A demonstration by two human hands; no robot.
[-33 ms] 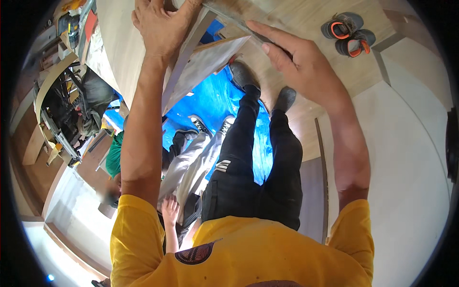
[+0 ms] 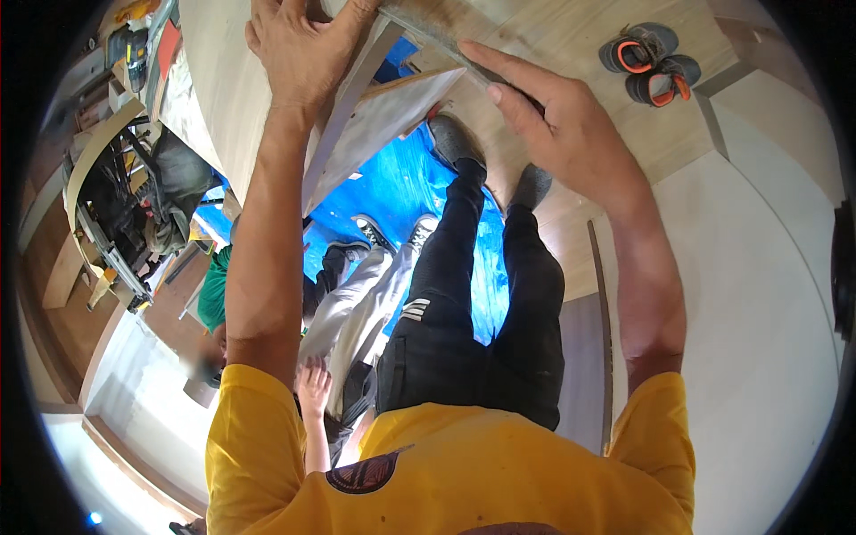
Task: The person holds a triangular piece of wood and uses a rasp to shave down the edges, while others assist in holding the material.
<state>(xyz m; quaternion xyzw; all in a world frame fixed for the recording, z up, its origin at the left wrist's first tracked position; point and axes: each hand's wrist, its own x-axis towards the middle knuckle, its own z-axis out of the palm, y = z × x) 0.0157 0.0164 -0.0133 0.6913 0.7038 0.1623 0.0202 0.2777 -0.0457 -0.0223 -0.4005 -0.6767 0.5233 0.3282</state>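
My left hand (image 2: 303,49) lies spread on a pale wooden panel (image 2: 218,76) at the top, beside a narrow grey edge strip (image 2: 352,94); some fingertips are cut off by the frame. My right hand (image 2: 562,134) holds a long dark strip (image 2: 428,34) along the upper panel edge, index finger stretched along it and thumb just below; its other fingers are hidden. A second pale board (image 2: 392,116) slants between my hands, beneath them.
Blue sheeting (image 2: 366,187) covers floor below. Another person's hand (image 2: 314,383), green sleeve (image 2: 212,285) and pale-trousered legs (image 2: 357,312) are at lower left. Tools (image 2: 152,187) are piled at left. Grey-orange shoes (image 2: 655,80) sit on wooden flooring (image 2: 571,36); white panels (image 2: 740,312) stand at right.
My right hand and forearm have shifted very slightly, the forearm a little to the left. My left hand looks the same.
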